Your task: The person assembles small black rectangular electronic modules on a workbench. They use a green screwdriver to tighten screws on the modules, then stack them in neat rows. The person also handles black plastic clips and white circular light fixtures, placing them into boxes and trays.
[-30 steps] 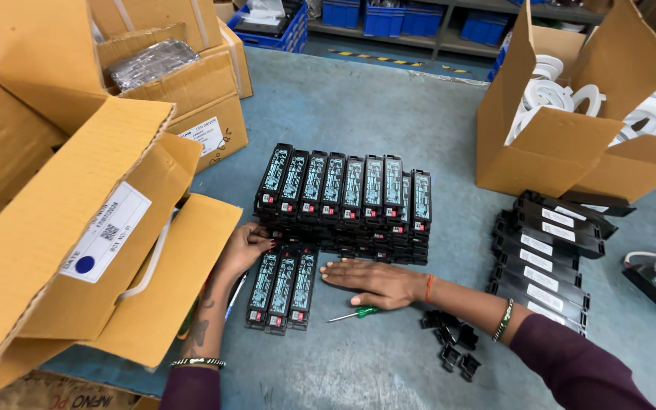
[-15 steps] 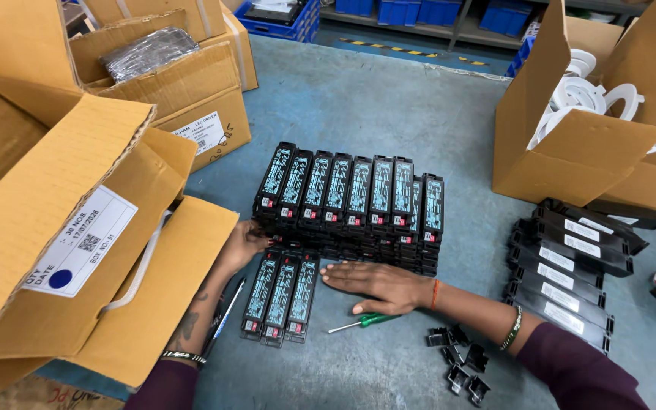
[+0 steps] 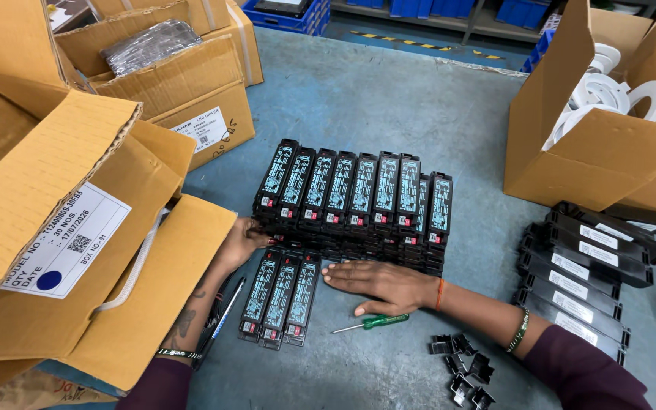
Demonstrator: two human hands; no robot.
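A stacked block of long black driver units (image 3: 354, 201) with teal labels stands in the middle of the blue-grey table (image 3: 389, 99). Three more of the same units (image 3: 281, 298) lie flat in a row just in front of it. My left hand (image 3: 243, 241) presses against the block's lower left corner, fingers curled on the end unit. My right hand (image 3: 380, 284) lies flat, palm down, against the block's front edge, next to the three loose units. It holds nothing.
A green-handled screwdriver (image 3: 370, 323) lies by my right wrist, small black clips (image 3: 465, 368) beside it. More black units (image 3: 582, 266) are stacked at right. Open cardboard boxes stand at left (image 3: 100, 250), back left (image 3: 184, 91) and back right (image 3: 601, 144), the last with white rings.
The camera has shifted slightly closer and to the left. Both hands stay against the stacked block in almost the same places.
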